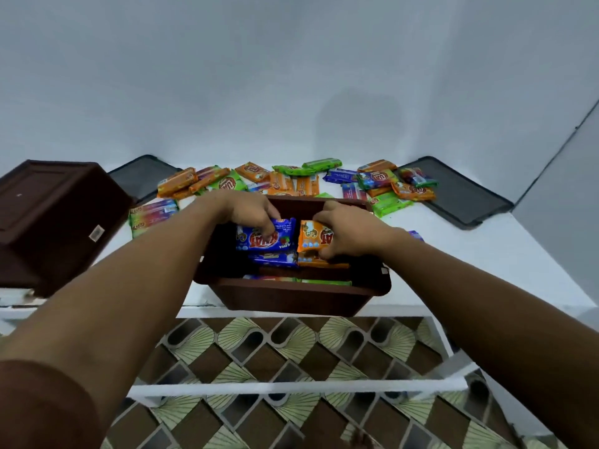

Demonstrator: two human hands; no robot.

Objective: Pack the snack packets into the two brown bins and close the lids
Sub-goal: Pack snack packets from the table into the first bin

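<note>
Even, cool, diffuse light, no hard glare. Soft shadow on the wall top right, darker shade inside the brown bin. Strong wide-angle warp: forearms stretched twd corners, edges bent. Slight softness overall; packet print blurry, lower edge more smeared.

Both forearms extend toward 12 o'clock, converging. Left hand: palm down, fingers curled in a pinch. Right hand: at its 3 o'clock, fingers curled likewise.
</note>
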